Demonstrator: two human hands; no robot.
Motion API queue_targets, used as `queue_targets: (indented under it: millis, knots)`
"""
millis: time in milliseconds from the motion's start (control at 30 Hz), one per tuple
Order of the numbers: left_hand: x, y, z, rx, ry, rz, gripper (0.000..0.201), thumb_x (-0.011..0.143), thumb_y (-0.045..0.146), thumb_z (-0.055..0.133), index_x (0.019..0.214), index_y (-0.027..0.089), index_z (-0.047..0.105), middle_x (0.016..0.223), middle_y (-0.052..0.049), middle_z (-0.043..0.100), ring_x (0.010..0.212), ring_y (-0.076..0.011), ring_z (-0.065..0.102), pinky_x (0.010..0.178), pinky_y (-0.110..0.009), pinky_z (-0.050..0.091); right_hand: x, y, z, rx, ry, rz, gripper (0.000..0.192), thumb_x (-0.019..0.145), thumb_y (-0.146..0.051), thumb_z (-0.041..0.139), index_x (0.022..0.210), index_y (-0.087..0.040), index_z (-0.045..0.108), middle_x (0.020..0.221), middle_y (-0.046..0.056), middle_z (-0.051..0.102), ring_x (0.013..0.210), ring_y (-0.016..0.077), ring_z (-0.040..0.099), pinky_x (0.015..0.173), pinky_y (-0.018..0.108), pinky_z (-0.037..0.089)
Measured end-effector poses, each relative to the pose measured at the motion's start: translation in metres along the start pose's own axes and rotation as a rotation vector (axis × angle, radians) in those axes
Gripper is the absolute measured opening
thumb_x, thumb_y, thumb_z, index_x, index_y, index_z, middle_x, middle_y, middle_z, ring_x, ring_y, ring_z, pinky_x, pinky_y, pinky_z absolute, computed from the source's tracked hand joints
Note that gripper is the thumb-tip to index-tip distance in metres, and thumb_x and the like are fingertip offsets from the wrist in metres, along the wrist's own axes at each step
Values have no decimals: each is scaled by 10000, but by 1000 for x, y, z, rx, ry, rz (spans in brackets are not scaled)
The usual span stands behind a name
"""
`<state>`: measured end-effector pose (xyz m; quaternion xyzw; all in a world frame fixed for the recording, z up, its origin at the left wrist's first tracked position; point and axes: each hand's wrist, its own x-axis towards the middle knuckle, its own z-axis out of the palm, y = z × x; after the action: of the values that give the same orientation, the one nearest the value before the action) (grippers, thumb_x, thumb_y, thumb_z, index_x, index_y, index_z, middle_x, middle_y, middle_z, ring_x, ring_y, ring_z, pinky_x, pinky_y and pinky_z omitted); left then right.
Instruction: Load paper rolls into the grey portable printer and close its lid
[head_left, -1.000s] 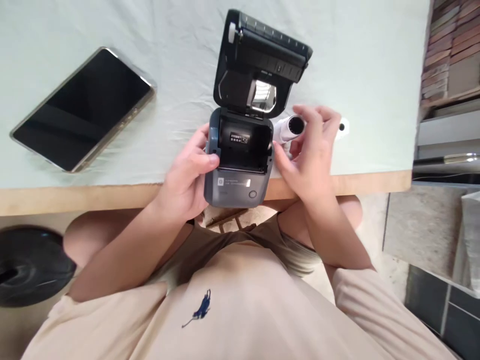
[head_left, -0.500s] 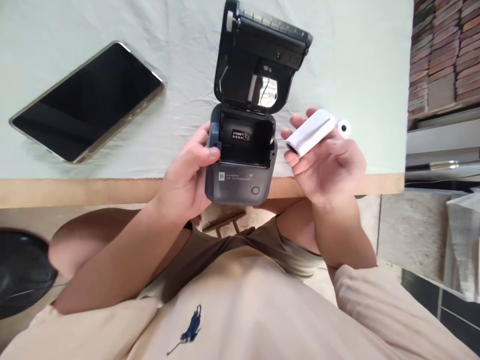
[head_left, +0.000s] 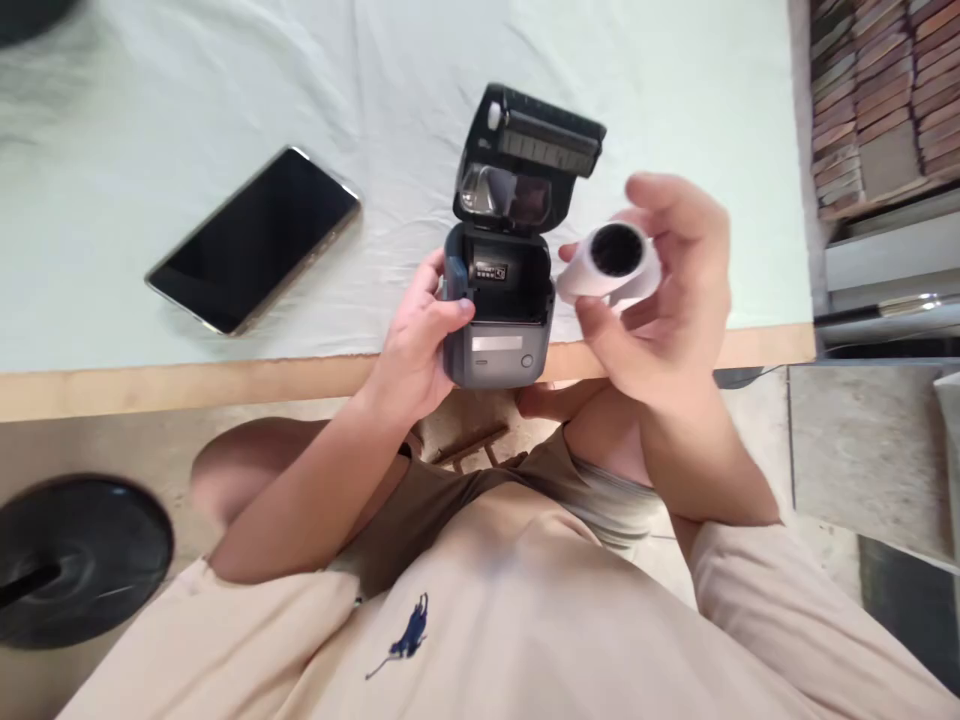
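White paper roll (head_left: 611, 262) pinched in right hand (head_left: 660, 300), at printer's 3 o'clock. Left hand (head_left: 420, 345) clamps grey printer (head_left: 499, 320), lid up. Tip: drop roll in square, loose end forward.

There is a single view, from a camera worn on the person's head, looking forward and steeply down over the chest and lap to the near edge of the counter (head_left: 225, 378). It sits close: the left hand (head_left: 416, 345) and right hand (head_left: 664, 290) fill the middle, level with that near edge, and the counter's far edge is out of frame. The right edge of the counter seems to fall at the shelving (head_left: 870, 110), though distortion makes this unsure.
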<state>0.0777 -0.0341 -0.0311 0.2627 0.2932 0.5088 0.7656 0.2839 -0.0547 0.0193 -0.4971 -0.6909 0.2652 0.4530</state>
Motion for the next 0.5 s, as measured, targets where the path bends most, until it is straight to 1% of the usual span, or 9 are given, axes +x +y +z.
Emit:
queue_targets:
  millis: [67,100,200,300,333,400,467,500]
  knots:
    - [1,-2,-1,4,-20,-15,520,795,330,841,1242,229,596,1051,-31,793,1063,-290,811,802,-372,676,7,-15,0,-232,-74,-133,527,962,-314,658,1450,-410,484,1351,15,722,1197,293,744,1041,542,622]
    - [1,-2,-1,7,-29,-18,536,794,324,844,1253,228,585,1070,-38,795,1101,-300,807,820,-372,675,11,-20,1,-359,-108,-173,521,945,-259,640,1429,-386,494,1323,20,748,1168,297,756,975,532,628]
    - [2,-4,-1,10,-57,-13,535,805,300,834,1272,233,582,1141,-52,801,1171,-317,789,804,-354,663,22,-25,2,-657,-230,-144,460,880,-210,664,1313,-313,551,1204,36,800,1092,327,774,876,509,599]
    - [2,-6,0,-8,-78,6,503,831,294,832,1278,240,608,1150,-52,797,1138,-321,785,743,-344,633,26,-21,3,-837,-307,-147,300,883,-226,712,1166,-286,632,1012,23,810,958,305,761,834,470,545]
    - [2,-7,-1,-17,-82,5,487,838,302,833,1271,242,618,1127,-47,793,1110,-324,786,730,-349,623,27,-19,3,-870,-318,-171,238,910,-254,717,1139,-284,658,983,23,808,951,303,754,819,460,528]
    - [2,-8,-1,-34,-72,-8,445,860,341,826,1252,249,637,1073,-35,773,1037,-323,785,709,-361,604,26,-16,4,-902,-303,-237,155,979,-314,687,1127,-276,705,1020,34,816,986,309,750,798,452,505]
    - [2,-7,-1,-41,-54,-31,402,864,371,818,1215,262,655,1029,-23,754,957,-306,774,681,-358,587,24,-16,5,-906,-244,-305,155,1033,-330,624,1111,-258,738,1057,46,820,998,307,750,792,452,493]
    - [1,-6,0,-48,-46,-44,375,857,375,818,1182,267,664,1004,-17,747,915,-290,763,668,-351,581,22,-17,6,-900,-213,-342,174,1053,-328,595,1081,-248,748,1028,46,818,979,298,753,787,450,486]
